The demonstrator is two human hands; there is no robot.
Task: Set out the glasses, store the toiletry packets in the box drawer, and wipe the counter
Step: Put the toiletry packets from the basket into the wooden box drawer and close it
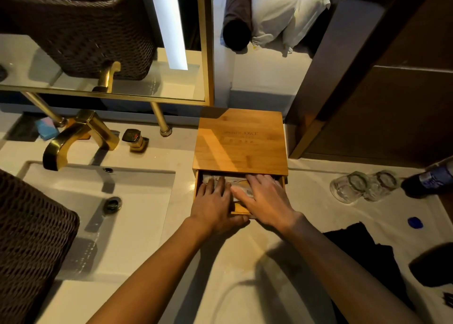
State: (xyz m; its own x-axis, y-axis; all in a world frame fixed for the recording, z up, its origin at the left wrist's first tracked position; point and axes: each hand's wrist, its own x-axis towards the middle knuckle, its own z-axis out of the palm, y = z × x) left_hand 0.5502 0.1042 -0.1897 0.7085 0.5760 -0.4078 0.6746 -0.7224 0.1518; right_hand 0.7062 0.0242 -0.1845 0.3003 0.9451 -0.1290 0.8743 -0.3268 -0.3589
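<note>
Centrally in the head view, a wooden box (241,142) stands on the pale counter (220,262), its drawer (239,210) pulled out toward the bottom of the frame. Faint lettering is printed on the lid; only "JOYCE" can be made out, with a smaller line beneath it too blurred to read. Both hands lie inside the drawer, pressing flat on the packets (235,180). The left hand (213,203) has its fingers (219,183) spread and extended over the pale wrappers, its thumb along the drawer's front edge. The right hand (263,198) likewise lies palm down, fingers (255,180) splayed, gripping nothing. One packet under the right hand bears small dark print, illegible.

At right of the box, two clear glasses (362,186) sit side by side on the counter, touching or nearly so. Just beyond them, at the right edge, a dark bottle (429,180) with a blue label lies tilted; the label's white writing cannot be read. Below it a small blue cap (415,222) rests on the counter, and a black cloth (353,247) lies at lower right, beside the right forearm.

At left, a gold faucet (76,137) arches over the white sink (98,201), with a gold handle (134,141) beside it. A blue and pink sponge (47,127) sits behind the faucet at far left. A mirror (98,41) fills the upper left, and white pillows (289,12) show at upper centre.
</note>
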